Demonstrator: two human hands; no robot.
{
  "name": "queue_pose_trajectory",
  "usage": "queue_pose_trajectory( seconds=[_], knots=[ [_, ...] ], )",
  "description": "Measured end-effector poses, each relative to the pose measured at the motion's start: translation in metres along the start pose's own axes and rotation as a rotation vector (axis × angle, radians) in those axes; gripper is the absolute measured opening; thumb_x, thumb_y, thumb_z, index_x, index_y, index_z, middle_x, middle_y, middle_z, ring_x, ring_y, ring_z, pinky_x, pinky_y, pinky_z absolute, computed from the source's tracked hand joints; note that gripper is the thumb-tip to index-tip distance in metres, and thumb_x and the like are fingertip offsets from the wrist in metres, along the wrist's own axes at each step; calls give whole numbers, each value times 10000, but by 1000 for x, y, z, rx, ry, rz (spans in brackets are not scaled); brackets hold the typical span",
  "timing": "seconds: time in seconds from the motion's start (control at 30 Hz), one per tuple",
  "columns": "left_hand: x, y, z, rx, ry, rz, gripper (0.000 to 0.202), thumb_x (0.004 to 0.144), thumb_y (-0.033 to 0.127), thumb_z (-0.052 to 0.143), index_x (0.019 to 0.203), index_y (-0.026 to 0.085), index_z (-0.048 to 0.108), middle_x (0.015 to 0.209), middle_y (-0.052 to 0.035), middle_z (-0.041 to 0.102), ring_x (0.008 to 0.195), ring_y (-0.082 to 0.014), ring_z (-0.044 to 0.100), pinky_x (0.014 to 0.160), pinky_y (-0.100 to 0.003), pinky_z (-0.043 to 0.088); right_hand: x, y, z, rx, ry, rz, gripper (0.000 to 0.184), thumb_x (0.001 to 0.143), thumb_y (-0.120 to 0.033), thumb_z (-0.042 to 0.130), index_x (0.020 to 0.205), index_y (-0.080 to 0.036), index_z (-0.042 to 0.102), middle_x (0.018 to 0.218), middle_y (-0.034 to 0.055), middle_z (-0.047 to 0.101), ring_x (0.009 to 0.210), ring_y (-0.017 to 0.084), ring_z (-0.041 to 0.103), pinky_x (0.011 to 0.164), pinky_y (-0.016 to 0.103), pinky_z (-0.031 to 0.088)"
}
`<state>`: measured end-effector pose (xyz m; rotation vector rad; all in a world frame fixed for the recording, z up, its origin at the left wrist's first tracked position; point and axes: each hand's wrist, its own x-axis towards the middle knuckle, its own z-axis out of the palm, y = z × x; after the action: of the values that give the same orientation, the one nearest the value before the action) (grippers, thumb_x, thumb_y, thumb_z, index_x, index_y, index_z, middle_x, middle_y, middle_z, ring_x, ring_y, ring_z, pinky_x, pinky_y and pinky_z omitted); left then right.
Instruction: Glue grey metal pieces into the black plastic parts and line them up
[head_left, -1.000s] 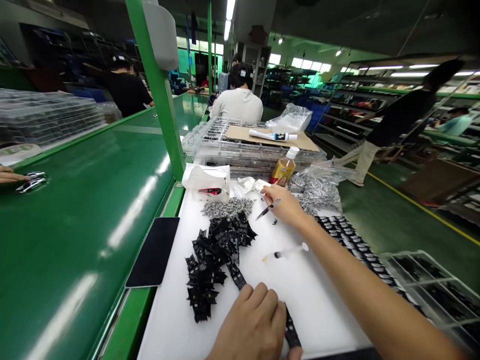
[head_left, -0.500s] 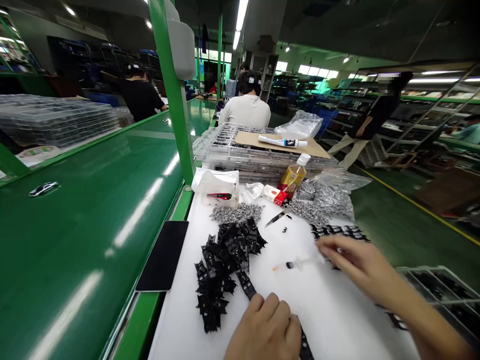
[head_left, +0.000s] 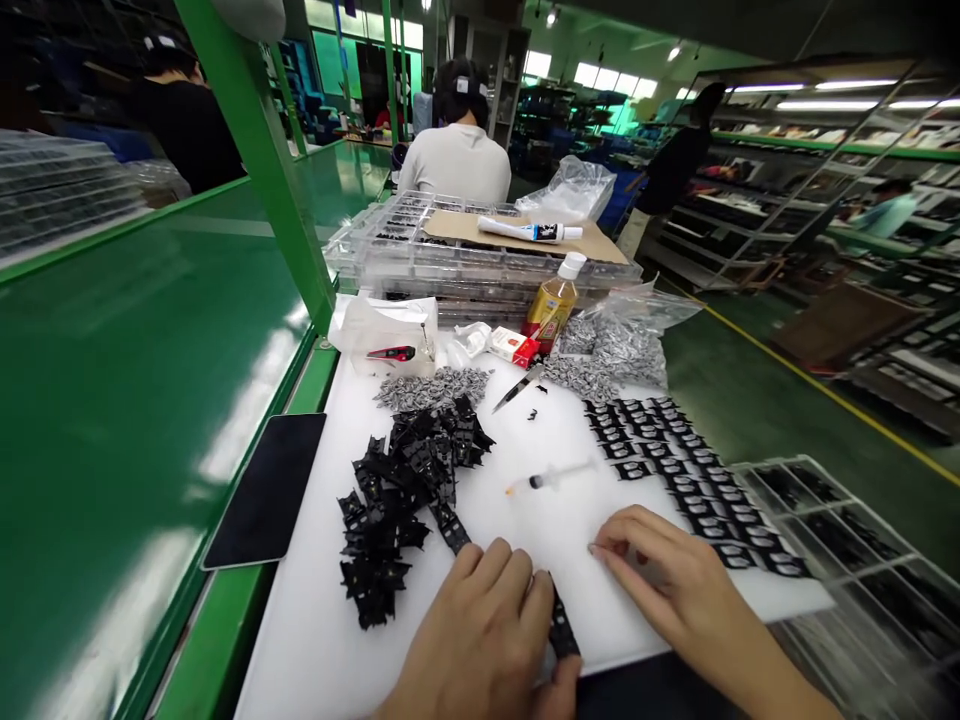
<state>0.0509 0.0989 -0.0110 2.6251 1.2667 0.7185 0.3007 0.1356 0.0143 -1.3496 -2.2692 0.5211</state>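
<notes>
My left hand (head_left: 480,630) rests low on the white work surface (head_left: 540,545), its fingers curled over a black plastic part (head_left: 562,628) whose end shows by the thumb. My right hand (head_left: 667,575) is just to the right, thumb and forefinger pinched at a tiny piece too small to name. Beyond both hands lies a syringe (head_left: 551,478) with an orange tip, touched by neither. A heap of black plastic parts (head_left: 409,480) spreads to the left. Rows of black parts with grey inserts (head_left: 660,440) lie on the right.
Loose small grey pieces (head_left: 435,388), tweezers (head_left: 517,388), a red-and-white box (head_left: 514,346) and a drink bottle (head_left: 553,305) stand farther back. A black tablet (head_left: 266,490) lies left. Clear stacked trays (head_left: 480,275) rise behind; a divided tray (head_left: 840,530) sits right. Several people are in the background.
My right hand has come from beside the syringe's plunger end down and left, nearer my left hand, uncovering the rows of black parts. The view has tilted down; my left hand stays on the black part.
</notes>
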Motion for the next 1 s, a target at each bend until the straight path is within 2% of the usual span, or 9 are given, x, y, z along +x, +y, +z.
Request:
queue_pose_trajectory(
  seconds=[0.2,0.37,0.73,1.0],
  knots=[
    [4,3,-13,-60,-86,-37,278,902,416,729,1051,222,597,970,-26,599,907,-257,516,775,-432,385,-7,-14,-6,149,22,17,127,1054,-220,582,998,-257,690,974,44,655,851,185,685,720,287,550],
    [1,4,-14,-85,-117,-38,212,964,405,657,1063,230,590,997,-28,596,930,-258,520,774,-432,359,-10,-38,-1,298,-137,4,176,1051,-184,564,957,-253,696,918,20,653,821,159,672,722,270,528],
    [2,4,-14,-61,-112,-12,198,967,402,648,1046,232,586,982,-15,575,927,-255,504,775,-438,344,-11,-44,6,225,-235,-7,195,1057,-146,513,1019,-235,682,973,33,656,867,164,672,766,300,532],
    [2,5,-14,-50,-138,-13,185,966,395,644,1027,235,572,982,-19,575,931,-261,501,771,-440,338,-10,-48,10,173,-256,87,221,1064,-161,470,909,-231,611,916,24,624,831,181,643,740,339,505]
  ],
)
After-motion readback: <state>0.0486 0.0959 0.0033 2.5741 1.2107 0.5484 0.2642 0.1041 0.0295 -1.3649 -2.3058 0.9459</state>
